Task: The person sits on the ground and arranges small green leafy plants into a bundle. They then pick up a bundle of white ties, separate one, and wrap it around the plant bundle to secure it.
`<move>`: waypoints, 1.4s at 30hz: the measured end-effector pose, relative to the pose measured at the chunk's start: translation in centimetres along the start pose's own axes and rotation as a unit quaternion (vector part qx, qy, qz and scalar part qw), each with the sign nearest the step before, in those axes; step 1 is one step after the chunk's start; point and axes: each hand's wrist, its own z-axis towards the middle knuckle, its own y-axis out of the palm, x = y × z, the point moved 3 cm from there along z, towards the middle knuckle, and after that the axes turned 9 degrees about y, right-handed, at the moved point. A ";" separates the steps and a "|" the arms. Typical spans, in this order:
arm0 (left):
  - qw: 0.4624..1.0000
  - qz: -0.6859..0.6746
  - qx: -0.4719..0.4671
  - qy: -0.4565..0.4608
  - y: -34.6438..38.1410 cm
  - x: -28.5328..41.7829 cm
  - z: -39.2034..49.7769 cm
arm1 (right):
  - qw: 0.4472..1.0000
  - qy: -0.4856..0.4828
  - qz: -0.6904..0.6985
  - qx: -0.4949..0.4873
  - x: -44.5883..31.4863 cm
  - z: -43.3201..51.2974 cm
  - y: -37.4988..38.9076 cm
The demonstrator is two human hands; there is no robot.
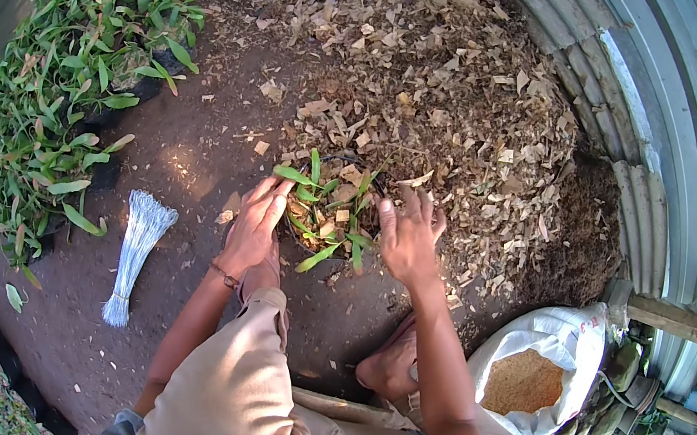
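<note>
A round black plant pot (pixel 308 251) stands on the ground between my feet. It holds green, flat-leaved cuttings (pixel 316 260) and pale brown dry flakes (pixel 342 216). My left hand (pixel 256 223) lies along the pot's left side, fingers straight and close together, fingertips at a leaf by the rim. Whether those fingers grip the rim cannot be told. On the other side, my right hand (pixel 412 231) is raised just off the pot with its fingers apart and nothing in it.
A heap of dry flakes (pixel 440 81) spreads beyond the pot, against corrugated sheets (pixel 606 102). Leafy potted plants (pixel 67 80) crowd the left. A bundle of silvery wire ties (pixel 134 258) lies nearer. At right stands a white sack (pixel 577 339) of tan granular material (pixel 522 385).
</note>
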 end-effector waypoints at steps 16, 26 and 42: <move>0.971 -0.172 0.075 -0.146 1.2 0.6 -1.3 | 0.851 0.203 0.462 0.150 2.2 -1.5 0.0; 0.847 -0.428 0.037 -0.314 2.2 -1.0 -1.8 | 0.652 0.168 0.713 0.195 6.7 -1.0 7.3; 0.863 -0.294 -0.033 -0.411 4.1 -4.0 -6.3 | 0.976 -0.019 0.148 0.156 7.5 -6.6 15.0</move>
